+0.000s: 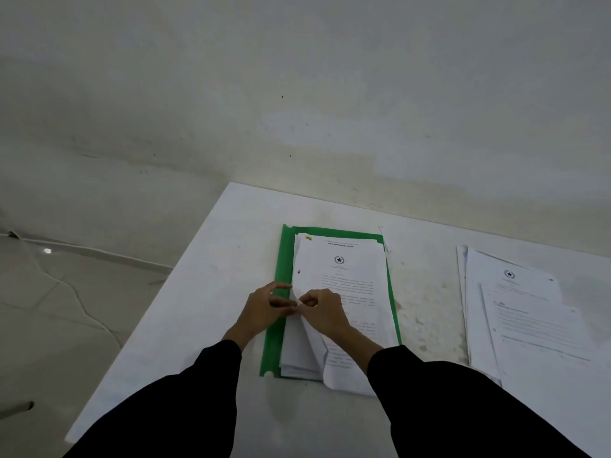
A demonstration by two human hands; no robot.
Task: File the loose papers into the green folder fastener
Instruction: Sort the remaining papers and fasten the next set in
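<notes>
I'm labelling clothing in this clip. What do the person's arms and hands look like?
Both arms wear long black sleeves, left sleeve and right sleeve, ending at the wrists. The left hand and right hand are bare: no gloves, rings or watch show.

A white rectangular laminate table stands against an off-white, stained plaster wall. At left, a pale glossy tiled floor carries 1 thin white cable and 1 bright light reflection.

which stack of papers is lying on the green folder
The middle stack, whose left edge the left hand and right hand pinch; green folder shows beside it. The right stack lies fanned on the white table.
</notes>
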